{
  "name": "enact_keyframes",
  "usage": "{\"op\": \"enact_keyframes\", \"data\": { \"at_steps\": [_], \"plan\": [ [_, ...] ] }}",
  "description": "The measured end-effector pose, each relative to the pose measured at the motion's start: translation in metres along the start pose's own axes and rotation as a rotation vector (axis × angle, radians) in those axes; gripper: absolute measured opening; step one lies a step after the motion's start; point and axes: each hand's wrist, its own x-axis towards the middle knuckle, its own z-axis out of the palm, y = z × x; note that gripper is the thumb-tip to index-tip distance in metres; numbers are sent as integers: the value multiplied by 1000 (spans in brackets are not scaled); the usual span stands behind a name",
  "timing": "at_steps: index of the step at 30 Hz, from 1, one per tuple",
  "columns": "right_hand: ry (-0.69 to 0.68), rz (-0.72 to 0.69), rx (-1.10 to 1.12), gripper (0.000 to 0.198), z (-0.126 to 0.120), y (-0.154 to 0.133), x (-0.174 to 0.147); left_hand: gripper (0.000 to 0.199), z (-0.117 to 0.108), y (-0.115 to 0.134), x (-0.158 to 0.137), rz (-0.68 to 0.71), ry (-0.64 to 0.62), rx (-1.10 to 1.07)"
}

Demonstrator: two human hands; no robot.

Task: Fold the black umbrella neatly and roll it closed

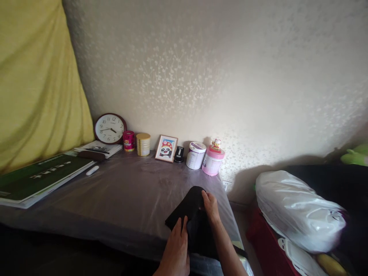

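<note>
Here, right fingers [205, 197] pinch black fabric [188, 205]; left fingers [177, 227] touching, slightly parted.

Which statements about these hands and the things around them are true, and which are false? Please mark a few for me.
1. Both hands, left and right, touch the black item. True.
2. The wall clock stands right of the picture frame. False: the clock is left of the frame.
3. A small figurine sits on the pink tub. True.
4. The white bag lies on the table. False: the bag is off to the table's right.
</note>
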Motion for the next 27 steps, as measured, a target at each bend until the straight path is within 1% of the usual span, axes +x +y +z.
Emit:
{"op": "enact_keyframes", "data": {
  "at_steps": [3,5,7,9,12,16,17,19,21,22,24,26,27],
  "plan": [
    [-25,22,14,23,10,2,4,89,5,-5,3,24,19,-10],
    [-53,22,19,20,15,3,6,86,8,-8,5,63,64,-31],
    [-87,21,29,18,18,2,5,86,8,-10,5,89,109,-44],
    [-134,3,26,18,19,-1,1,85,7,-13,4,96,122,-44],
    [-218,-108,-64,20,17,-5,-8,81,8,-20,2,115,119,-42],
    [-279,-339,-281,21,11,-8,-22,72,21,-41,-3,137,112,8],
    [-285,-397,-326,21,10,-8,-25,69,24,-45,-5,148,142,31],
    [-303,-501,-400,21,10,-6,-29,62,26,-49,-9,165,267,90],
    [-327,-570,-451,22,10,-4,-32,60,25,-44,-11,198,361,151],
    [-336,-588,-468,22,11,-3,-33,62,23,-39,-11,234,366,180],
    [-345,-604,-486,22,11,-3,-35,76,20,-28,-8,295,353,242],
    [-355,-624,-484,22,11,-3,-36,86,20,-19,-1,300,300,281],
    [-367,-642,-474,22,10,-3,-37,89,22,-17,2,278,274,296]
  ]
}}
